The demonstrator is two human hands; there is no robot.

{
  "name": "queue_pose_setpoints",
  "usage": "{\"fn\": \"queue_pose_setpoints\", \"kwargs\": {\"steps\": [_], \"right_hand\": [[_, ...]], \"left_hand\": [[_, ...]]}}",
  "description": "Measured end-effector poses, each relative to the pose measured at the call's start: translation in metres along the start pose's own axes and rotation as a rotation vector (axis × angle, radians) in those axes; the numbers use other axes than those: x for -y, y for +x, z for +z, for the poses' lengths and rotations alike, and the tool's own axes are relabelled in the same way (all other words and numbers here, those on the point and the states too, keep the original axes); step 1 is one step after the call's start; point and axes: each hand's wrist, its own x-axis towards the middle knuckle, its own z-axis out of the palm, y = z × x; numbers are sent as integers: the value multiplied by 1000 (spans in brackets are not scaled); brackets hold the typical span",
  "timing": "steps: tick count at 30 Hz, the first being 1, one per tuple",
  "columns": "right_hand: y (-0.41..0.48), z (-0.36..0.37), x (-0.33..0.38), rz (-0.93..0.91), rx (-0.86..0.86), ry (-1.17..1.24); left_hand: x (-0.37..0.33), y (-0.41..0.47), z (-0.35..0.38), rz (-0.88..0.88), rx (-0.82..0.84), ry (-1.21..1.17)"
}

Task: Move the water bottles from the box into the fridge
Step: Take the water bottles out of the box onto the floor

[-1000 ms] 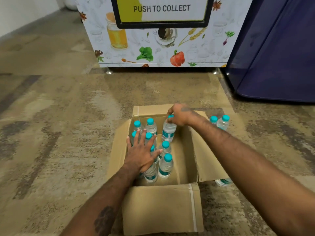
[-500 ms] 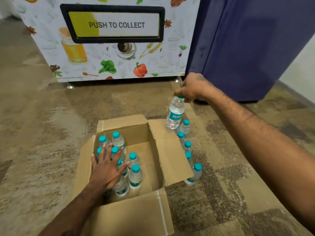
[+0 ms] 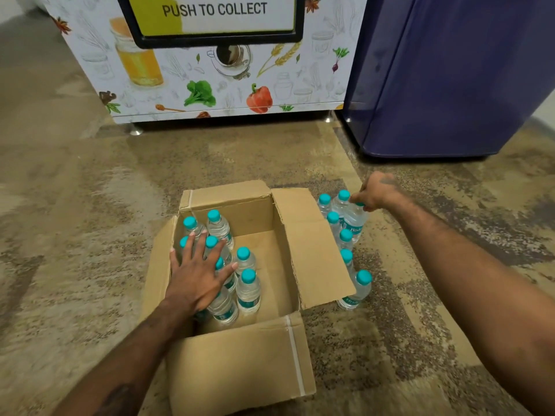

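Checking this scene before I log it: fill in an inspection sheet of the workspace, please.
Surface: mottled brown floor; no table.
Job's things: open cardboard box with several capped water bottles at its left side; more floor bottles standing right of the box; dark blue fridge beyond, no open door seen.
Clutter: nothing seen.
Grippers: left hand flat on caps in the box; right hand grips the top of a held bottle among the floor group.
Cables: nothing seen.
Surroundings: printed vending machine marked PUSH TO COLLECT.
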Motion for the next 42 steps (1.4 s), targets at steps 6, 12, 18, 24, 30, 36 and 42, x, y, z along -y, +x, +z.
{"fn": "queue_pose_setpoints", "kwargs": {"steps": [6,12,18,24,30,36,42], "right_hand": [[15,43,-7,22,28,-46],[10,47,-9,14,35,-92],[-40,33,47,-308,-277,-248],[-105,100,135,-738,238,-162],[-121,135,161,-701,302,-212],[-125,142,153,-628,283,-243],[-121,88,151,-550,139,-43]], "left_hand": [[0,-1,-3,1,3,-2],[1,-2,-3,-9,5,-10],[-2,-2,-6,-10,16,-3],[-1,-4,-6,-4,18,-8],[-2,-5,-7,-2,7,0],[-4,-5,-11,0,21,-8],[-4,-4,-10,4,27,1]]}}
